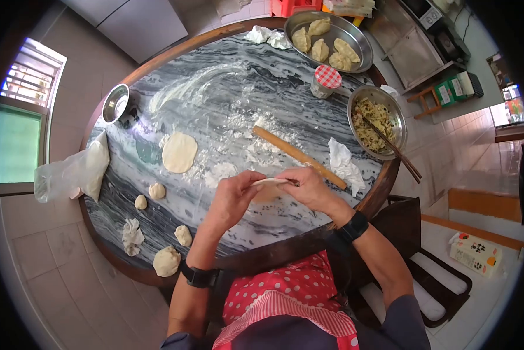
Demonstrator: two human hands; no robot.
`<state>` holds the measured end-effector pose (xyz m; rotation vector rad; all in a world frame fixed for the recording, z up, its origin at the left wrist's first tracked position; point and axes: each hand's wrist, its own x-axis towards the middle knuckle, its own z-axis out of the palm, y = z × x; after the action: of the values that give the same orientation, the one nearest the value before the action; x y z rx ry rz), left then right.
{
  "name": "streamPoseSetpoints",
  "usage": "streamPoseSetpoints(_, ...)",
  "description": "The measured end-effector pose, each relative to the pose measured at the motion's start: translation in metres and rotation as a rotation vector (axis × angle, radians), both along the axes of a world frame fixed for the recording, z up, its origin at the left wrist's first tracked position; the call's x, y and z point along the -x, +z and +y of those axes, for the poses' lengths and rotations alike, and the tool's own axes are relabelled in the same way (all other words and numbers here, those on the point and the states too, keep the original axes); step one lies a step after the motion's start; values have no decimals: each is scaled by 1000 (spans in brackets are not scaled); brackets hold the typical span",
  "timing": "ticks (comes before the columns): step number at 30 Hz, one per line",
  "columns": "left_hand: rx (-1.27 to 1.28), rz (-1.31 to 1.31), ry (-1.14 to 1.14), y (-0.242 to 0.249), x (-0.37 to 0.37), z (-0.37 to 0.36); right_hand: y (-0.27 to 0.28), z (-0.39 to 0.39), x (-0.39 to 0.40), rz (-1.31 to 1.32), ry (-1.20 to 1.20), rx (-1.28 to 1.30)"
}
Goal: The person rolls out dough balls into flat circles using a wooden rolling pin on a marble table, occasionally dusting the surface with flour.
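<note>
Between my two hands, above the near part of the floured table, is a pale piece of dough (269, 182), seen nearly edge-on. My left hand (237, 192) pinches its left end with thumb and fingers. At the other end my right hand (308, 185) grips it the same way. Whether the dough holds filling is hidden. A wooden rolling pin (297, 155) lies slantwise just beyond my right hand. Farther left, a flat round dough wrapper (179, 153) rests on the flour. Small dough balls (157, 191) and a larger dough lump (167, 261) sit at the left.
A metal bowl of filling (370, 135) with chopsticks (393, 150) stands at the right edge. Behind it are a jar with a checked lid (326, 80) and a metal tray (364, 49) of several dumplings. A small metal bowl (116, 104) and flour bag (90, 168) stand left.
</note>
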<state>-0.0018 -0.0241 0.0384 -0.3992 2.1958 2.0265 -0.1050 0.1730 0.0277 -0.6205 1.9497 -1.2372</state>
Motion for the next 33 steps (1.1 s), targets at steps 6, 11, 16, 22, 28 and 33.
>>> streamPoseSetpoints(6,672,422,-282,0,-24,-6,-15,18,-23,821,160,80)
streamPoseSetpoints(11,725,266,-595,-42,-89,13,-26,41,-26,946,32,-116)
streamPoseSetpoints(16,1041,62,-398,-40,-92,34,-52,32,4,970,-112,-289)
streamPoseSetpoints(22,1083,17,-447,-44,-97,34,-52,30,-6,889,-122,-227)
streamPoseSetpoints(28,1086,-20,-465,-39,-102,34,-45,21,-44,953,273,-78)
streamPoseSetpoints(33,1085,0,-431,-36,-97,35,-43,-8,-47,1035,233,-54)
